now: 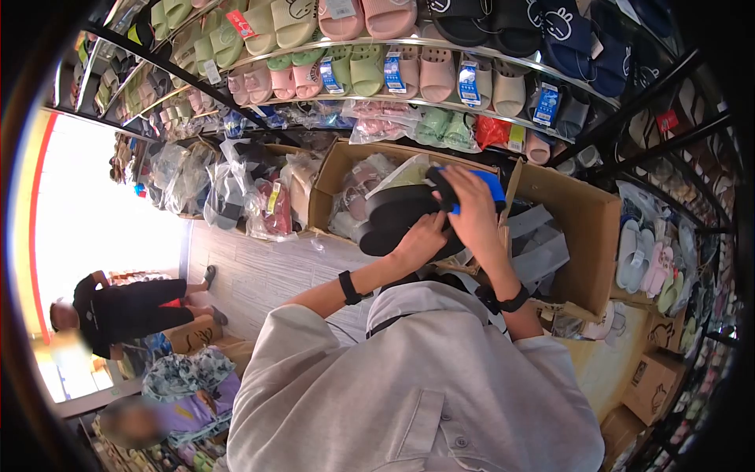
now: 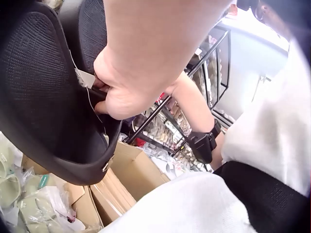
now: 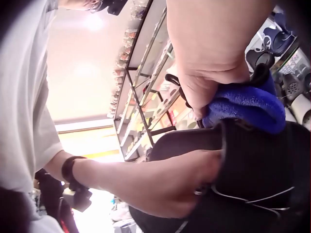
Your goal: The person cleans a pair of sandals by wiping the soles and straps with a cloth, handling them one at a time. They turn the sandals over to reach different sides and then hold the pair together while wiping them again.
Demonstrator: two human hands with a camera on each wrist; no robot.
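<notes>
A pair of black slippers [image 1: 389, 216] is held up over the boxes by my left hand [image 1: 425, 238]. The fingers of that hand curl into a slipper's strap opening. In the left wrist view the black slipper [image 2: 36, 92] shows a textured footbed, and a small white tag [image 2: 86, 78] on a thin string hangs by the fingers. My right hand [image 1: 472, 204] grips a blue plush cloth [image 3: 248, 108] with black edging, close over the slippers' strap [image 3: 257, 160]. Part of the cloth is hidden under the palm.
An open cardboard box [image 1: 578, 228] with white wrapping stands at the right. Another box [image 1: 318, 200] with bagged slippers sits beneath the pair. Shelves of slippers [image 1: 366, 71] curve across the back. Two people are at the left, one a standing person [image 1: 130, 311].
</notes>
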